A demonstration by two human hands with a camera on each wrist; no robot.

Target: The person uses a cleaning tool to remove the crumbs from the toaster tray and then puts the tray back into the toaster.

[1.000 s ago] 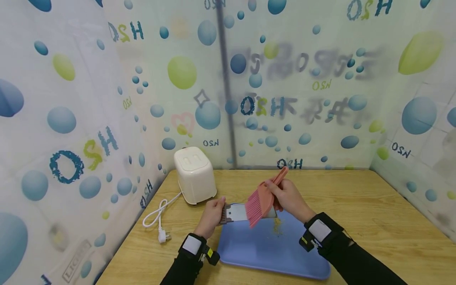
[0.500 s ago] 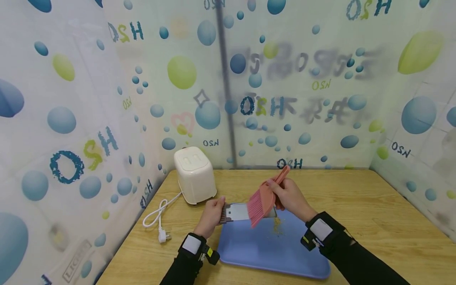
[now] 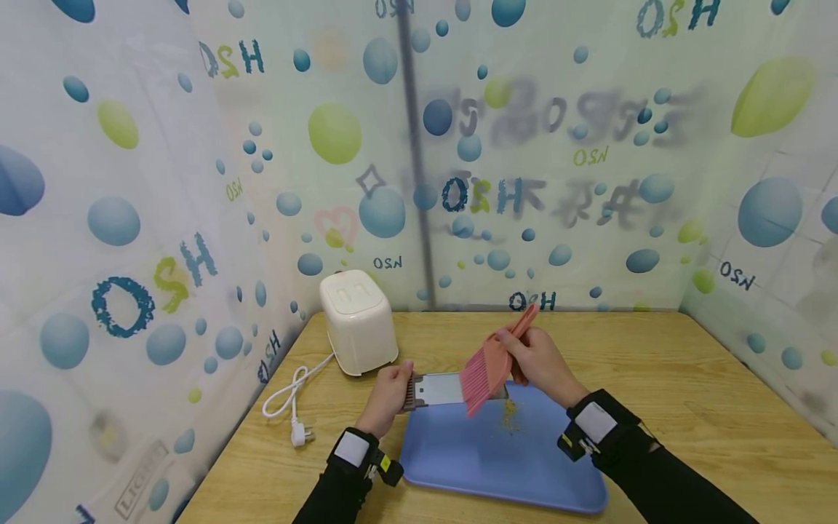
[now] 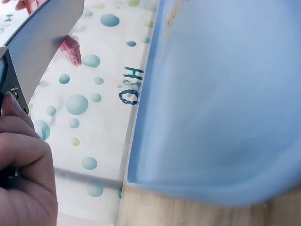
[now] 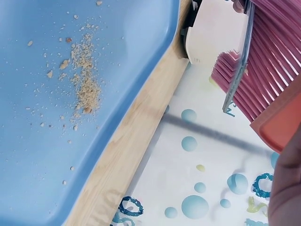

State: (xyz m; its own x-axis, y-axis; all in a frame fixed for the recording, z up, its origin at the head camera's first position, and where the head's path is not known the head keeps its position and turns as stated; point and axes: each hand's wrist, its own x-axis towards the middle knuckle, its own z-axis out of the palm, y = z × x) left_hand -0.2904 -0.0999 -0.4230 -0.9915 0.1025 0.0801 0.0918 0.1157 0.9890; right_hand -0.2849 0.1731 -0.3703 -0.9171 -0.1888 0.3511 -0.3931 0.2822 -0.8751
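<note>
My left hand (image 3: 386,402) grips the brown slatted end of a flat metal tray (image 3: 440,389), held above the blue tray (image 3: 497,466). In my right hand (image 3: 543,364) is a pink brush (image 3: 486,367), its handle pointing up and its bristles across the metal tray. In the right wrist view the bristles (image 5: 273,52) hang on both sides of the metal edge (image 5: 240,66). Crumbs (image 5: 87,89) lie in a small pile on the blue tray. The left wrist view shows my left fingers (image 4: 28,160) curled at the metal tray's end (image 4: 42,42).
A cream toaster (image 3: 358,324) stands at the back left of the wooden table (image 3: 687,393). Its white cord (image 3: 288,393) lies coiled in front of it, with the plug (image 3: 300,435) nearer the table's left edge. Patterned curtains hang behind and at both sides.
My right hand has moved slightly to the right with the brush, and the bristles have slid along the metal tray toward its right end. My left hand has stayed in place.
</note>
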